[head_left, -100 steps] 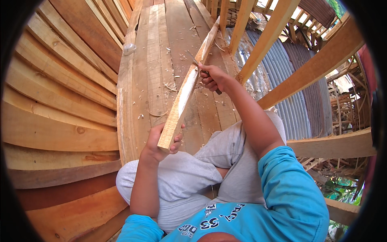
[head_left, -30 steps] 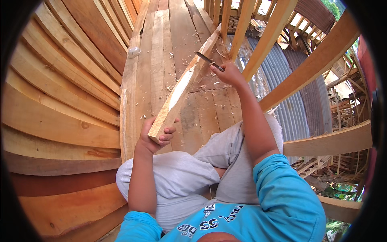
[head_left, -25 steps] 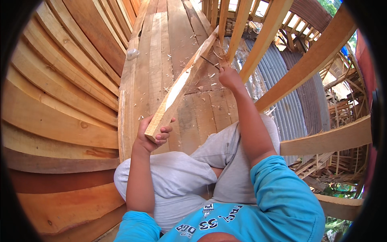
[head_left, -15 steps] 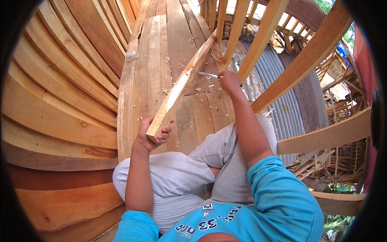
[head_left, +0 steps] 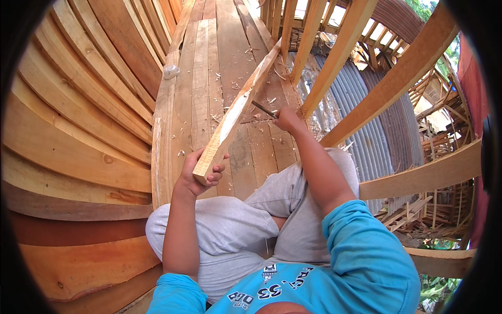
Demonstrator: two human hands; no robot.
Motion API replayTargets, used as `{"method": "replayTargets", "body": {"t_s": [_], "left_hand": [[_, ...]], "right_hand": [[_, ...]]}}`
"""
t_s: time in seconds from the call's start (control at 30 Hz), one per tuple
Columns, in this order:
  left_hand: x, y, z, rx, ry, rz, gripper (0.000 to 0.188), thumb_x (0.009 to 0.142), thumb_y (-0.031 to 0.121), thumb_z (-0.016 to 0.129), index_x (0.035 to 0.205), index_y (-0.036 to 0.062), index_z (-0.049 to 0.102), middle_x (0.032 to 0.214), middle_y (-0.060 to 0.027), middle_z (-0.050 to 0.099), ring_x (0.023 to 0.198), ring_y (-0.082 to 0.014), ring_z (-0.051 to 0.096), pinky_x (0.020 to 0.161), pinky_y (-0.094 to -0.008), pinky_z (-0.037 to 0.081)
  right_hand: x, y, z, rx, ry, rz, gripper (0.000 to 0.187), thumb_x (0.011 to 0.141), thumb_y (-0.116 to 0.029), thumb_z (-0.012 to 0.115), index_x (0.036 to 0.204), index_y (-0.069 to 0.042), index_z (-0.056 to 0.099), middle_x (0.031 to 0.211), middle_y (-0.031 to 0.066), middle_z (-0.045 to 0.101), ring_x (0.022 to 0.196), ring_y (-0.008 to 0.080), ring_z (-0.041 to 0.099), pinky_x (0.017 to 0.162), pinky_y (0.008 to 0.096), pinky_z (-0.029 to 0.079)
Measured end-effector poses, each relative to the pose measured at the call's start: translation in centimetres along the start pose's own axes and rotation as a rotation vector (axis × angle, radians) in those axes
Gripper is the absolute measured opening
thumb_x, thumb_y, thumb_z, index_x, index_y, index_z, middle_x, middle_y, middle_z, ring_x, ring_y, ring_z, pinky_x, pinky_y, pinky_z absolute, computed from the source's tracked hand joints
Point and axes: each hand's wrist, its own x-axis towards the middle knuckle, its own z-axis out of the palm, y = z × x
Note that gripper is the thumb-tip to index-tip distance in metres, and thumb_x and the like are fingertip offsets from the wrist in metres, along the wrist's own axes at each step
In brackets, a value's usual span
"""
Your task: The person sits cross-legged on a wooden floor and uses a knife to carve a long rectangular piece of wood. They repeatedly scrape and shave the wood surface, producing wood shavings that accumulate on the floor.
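A long squared wooden stick (head_left: 230, 123) slants away from me, its near end raised and its far end by the railing. My left hand (head_left: 190, 172) is wrapped round it close to the near end. Pale, freshly cut wood shows along its middle. My right hand (head_left: 288, 121) grips a knife (head_left: 265, 109) to the right of the stick; the handle is mostly hidden in my fist. The blade looks dark from this angle and points left, its tip at or close to the stick's right side. Whether it touches is hard to tell.
Wood shavings lie scattered over the plank floor (head_left: 201, 78). A small clear plastic container (head_left: 171, 71) sits by the left plank wall (head_left: 99, 104). On the right, wooden railing slats (head_left: 340, 49) stand before corrugated metal sheets (head_left: 361, 110) and piled scrap wood (head_left: 413, 214).
My right hand has come down and slightly left with the knife, and the blade has turned, its tip now nearer the stick. My left hand and the stick have barely shifted.
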Motion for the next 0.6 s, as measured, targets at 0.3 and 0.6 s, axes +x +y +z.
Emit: {"method": "replayTargets", "body": {"t_s": [0.3, 0.6], "left_hand": [[0.0, 0.1, -0.2, 0.034, 0.022, -0.009, 0.056, 0.102, 0.047, 0.035, 0.121, -0.0029, 0.052, 0.067, -0.0050, 0.052, 0.045, -0.0133, 0.048, 0.038, -0.0254, 0.040], [-0.4, 0.0, -0.4, 0.040, 0.047, -0.007, 0.057, 0.102, 0.047, 0.035, 0.120, -0.0030, 0.053, 0.067, -0.0048, 0.052, 0.045, -0.0137, 0.049, 0.038, -0.0261, 0.040]], "right_hand": [[0.4, -0.9, 6.4, -0.027, -0.026, -0.293, 0.023, 0.070, -0.013, 0.085, 0.090, -0.003, 0.077, 0.086, 0.0222, 0.071, 0.081, 0.0356, 0.071, 0.073, 0.0443, 0.054], [0.9, 1.9, 2.8, 0.001, 0.249, 0.408, 0.023, 0.090, -0.012, 0.059, 0.100, 0.007, 0.069, 0.106, 0.0275, 0.069, 0.105, 0.0409, 0.067, 0.087, 0.0487, 0.053]]}}
